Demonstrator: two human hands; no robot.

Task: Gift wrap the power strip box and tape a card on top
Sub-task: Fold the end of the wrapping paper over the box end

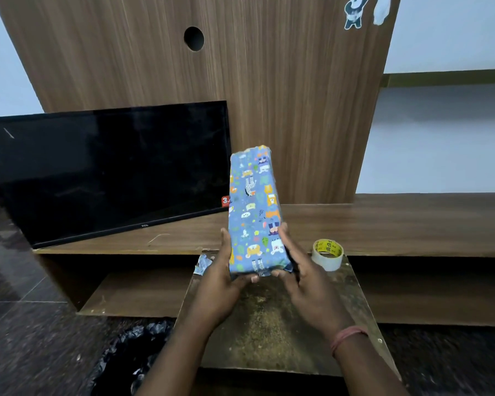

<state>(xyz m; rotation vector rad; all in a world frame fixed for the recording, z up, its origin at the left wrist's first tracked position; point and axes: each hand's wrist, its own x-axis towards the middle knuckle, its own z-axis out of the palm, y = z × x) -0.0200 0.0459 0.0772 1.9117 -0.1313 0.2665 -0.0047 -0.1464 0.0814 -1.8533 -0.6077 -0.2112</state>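
Two hands held the wrapped box (pixel 253 212) upright above a worn brown board (pixel 269 324), its far end tilted slightly away. The left hand (pixel 222 284) gripped its lower left edge, fingers up the side and thumb curled under the near end. The right hand (pixel 303 277) gripped the lower right edge likewise. The paper was blue with cartoon animals. A tape roll (pixel 327 254) stood on the board just right of the box. A black television (pixel 106 170) leaned on the wooden unit (pixel 412 224) behind.
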